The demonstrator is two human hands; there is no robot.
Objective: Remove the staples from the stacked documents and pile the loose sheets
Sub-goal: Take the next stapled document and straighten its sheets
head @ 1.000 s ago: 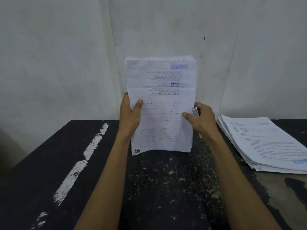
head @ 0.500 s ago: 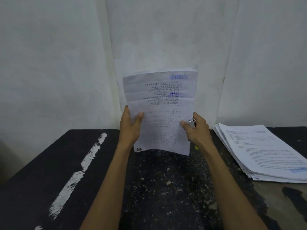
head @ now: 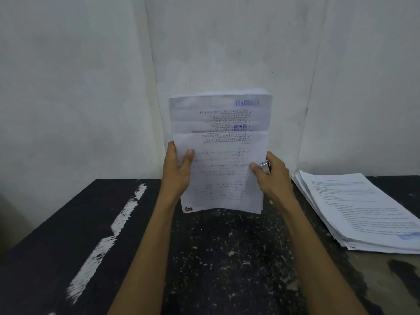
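- The support is a black, flat-topped table [head: 68, 235] with a worn painted surface, set against pale walls at its far edge.
- A ragged white paint streak [head: 109, 237] runs along the left part of the top, from the far edge toward the near edge.
- The centre of the top carries dense pale specks and chips [head: 229, 253].
- At the near right, the black coating is worn through to a dull grey-brown patch [head: 384, 280].
- A thick stack of white printed paper sheets [head: 363, 210] lies flat on the right side of the top, its edges slightly fanned and its right part cut off by the frame.
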